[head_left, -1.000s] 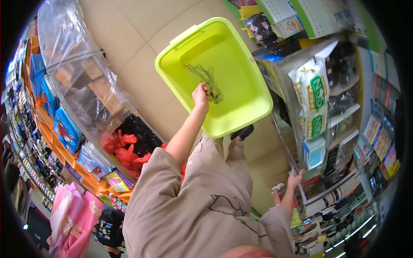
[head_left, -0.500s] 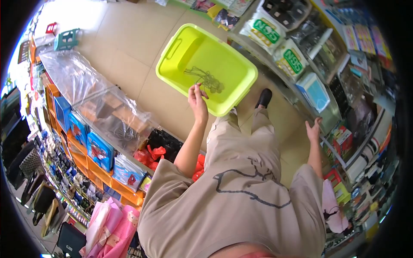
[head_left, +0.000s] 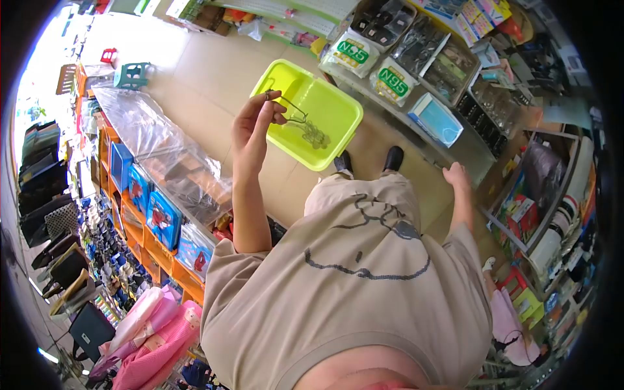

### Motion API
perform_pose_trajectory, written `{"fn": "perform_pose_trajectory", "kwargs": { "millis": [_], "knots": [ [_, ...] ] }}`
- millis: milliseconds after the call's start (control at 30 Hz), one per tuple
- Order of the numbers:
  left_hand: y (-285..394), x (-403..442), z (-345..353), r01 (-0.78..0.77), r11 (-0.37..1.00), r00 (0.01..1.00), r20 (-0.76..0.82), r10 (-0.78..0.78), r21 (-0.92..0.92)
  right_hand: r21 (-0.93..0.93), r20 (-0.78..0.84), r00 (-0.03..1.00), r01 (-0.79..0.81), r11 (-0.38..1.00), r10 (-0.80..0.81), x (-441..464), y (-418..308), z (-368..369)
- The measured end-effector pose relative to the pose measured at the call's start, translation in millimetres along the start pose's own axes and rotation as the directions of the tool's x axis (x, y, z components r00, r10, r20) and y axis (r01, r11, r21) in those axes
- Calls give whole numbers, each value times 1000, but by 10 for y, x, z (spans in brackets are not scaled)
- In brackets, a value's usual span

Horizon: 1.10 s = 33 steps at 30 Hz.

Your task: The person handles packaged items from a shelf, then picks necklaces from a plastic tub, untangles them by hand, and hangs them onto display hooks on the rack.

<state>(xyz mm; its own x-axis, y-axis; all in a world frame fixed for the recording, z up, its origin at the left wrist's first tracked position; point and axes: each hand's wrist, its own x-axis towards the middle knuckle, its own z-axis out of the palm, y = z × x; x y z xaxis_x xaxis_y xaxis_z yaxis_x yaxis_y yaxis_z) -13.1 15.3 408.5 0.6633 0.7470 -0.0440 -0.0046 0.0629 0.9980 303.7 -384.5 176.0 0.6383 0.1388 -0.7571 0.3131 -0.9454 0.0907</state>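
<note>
My left hand (head_left: pixel 255 125) is raised over the near left rim of a lime-green plastic tub (head_left: pixel 348 107). Its fingers are pinched on the upper end of a bundle of thin dark cords (head_left: pixel 297 107). The cords' lower part, a cluster of pale, see-through pieces (head_left: pixel 315 135), hangs over or rests in the tub; I cannot tell which. My right hand (head_left: pixel 457 175) is out to the right, close to the front edge of the shelf. Its fingers look loosely curled, with nothing seen in them.
On the right, a shelf holds white N95 packs (head_left: pixel 394 82), a blue-and-white box (head_left: pixel 435 119) and bins of small goods. At left stand orange racks (head_left: pixel 170 261) and a plastic-covered display (head_left: pixel 146 123). A green stool (head_left: pixel 132 76) stands farther back on the tiled floor.
My left hand has lifted, drawing the cords' upper end higher. My right hand's fingers have gone from spread to curled. The view has shifted with my head.
</note>
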Motion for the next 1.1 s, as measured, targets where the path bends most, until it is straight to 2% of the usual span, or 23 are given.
{"fn": "perform_pose_trajectory", "kwargs": {
  "millis": [33, 100, 133, 167, 200, 233, 267, 300, 333, 400, 433, 500, 533, 600, 633, 733, 767, 867, 933, 967, 1000, 1033, 1100],
  "knots": [
    [169, -28, 107, -29, 1000, 1000, -7, 29, 2, -6, 20, 1000, -11, 1000, 11, -132, -49, -118],
    [453, -122, 297, -73, 997, 997, -15, 73, 1, 114, -17, 986, 169, 979, -168, -35, -32, 6],
    [588, -161, 361, -93, 996, 995, 23, 93, 11, 286, -103, 927, 374, 882, -360, 39, -61, 114],
    [740, -216, 481, -104, 994, 994, 12, 104, 37, 422, -220, 828, 558, 714, -516, 47, -137, 184],
    [860, -262, 547, -128, 992, 990, 56, 126, 24, 584, -208, 795, 569, 579, -570, -372, -452, -109],
    [966, -291, 604, -154, 988, 983, 98, 152, 8, 619, -311, 689, 670, 410, -655, -489, -660, -150],
    [1060, -319, 678, -183, 983, 976, 117, 183, -15, 490, -505, 536, 823, 287, -676, -577, -890, -178],
    [1135, -336, 733, -203, 977, 966, 149, 211, -68, 403, -550, 455, 879, 254, -701, -877, -1081, -392],
    [1228, -350, 804, -218, 969, 962, 145, 233, -112, 344, -648, 352, 926, 153, -676, -1123, -1265, -534],
    [1336, -331, 831, -247, 944, 936, 198, 291, -218, 125, -756, 191, 981, 148, -626, -1243, -1552, -620],
    [1418, -353, 875, -233, 944, 952, 145, 271, -232, 136, -766, 179, 984, 117, -617, -1284, -1625, -623],
    [1475, -316, 776, -247, 908, 905, 255, 341, -340, 152, -784, 153, 987, 53, -601, -1309, -1729, -593],
    [1483, -279, 708, -266, 897, 917, 194, 349, -354, 115, -757, 166, 986, 121, -632, -1267, -1735, -559],
    [1464, -203, 573, -306, 872, 933, 63, 355, -381, 458, -559, 293, 889, 6, -776, -1316, -1661, -554],
    [1499, -176, 551, -333, 873, 943, -138, 304, -355, 617, -434, 321, 787, -18, -841, -1358, -1627, -548],
    [1277, 96, -124, -394, 791, 919, -220, 328, -469, 725, -360, 304, 686, -60, -882, -1904, -1392, -660],
    [1237, 109, -266, -390, 789, 920, -226, 319, -474, 736, -352, 293, 673, -69, -889, -2041, -1329, -681],
    [1022, 168, -782, -301, 685, 947, -123, 297, -663, 774, -330, 277, 626, -91, -903, -2429, -1245, -780],
    [994, 141, -963, -301, 650, 943, -115, 313, -698, 734, -399, 284, 669, -117, -872, -2413, -1361, -710],
    [998, 86, -887, -344, 721, 933, -136, 332, -601, 714, -430, 285, 689, -129, -857, -2387, -1421, -665],
    [995, 82, -878, -301, 765, 944, -63, 324, -570, 697, -379, 287, 714, -67, -880, -2334, -1481, -654],
    [995, 94, -861, -262, 803, 949, 7, 314, -535, 654, -418, 290, 753, -64, -861, -2329, -1566, -608],
    [1107, 28, -613, -187, 949, 979, 31, 201, -255, 561, -494, 278, 826, -58, -824, -2341, -1749, -532]
  ]
}}
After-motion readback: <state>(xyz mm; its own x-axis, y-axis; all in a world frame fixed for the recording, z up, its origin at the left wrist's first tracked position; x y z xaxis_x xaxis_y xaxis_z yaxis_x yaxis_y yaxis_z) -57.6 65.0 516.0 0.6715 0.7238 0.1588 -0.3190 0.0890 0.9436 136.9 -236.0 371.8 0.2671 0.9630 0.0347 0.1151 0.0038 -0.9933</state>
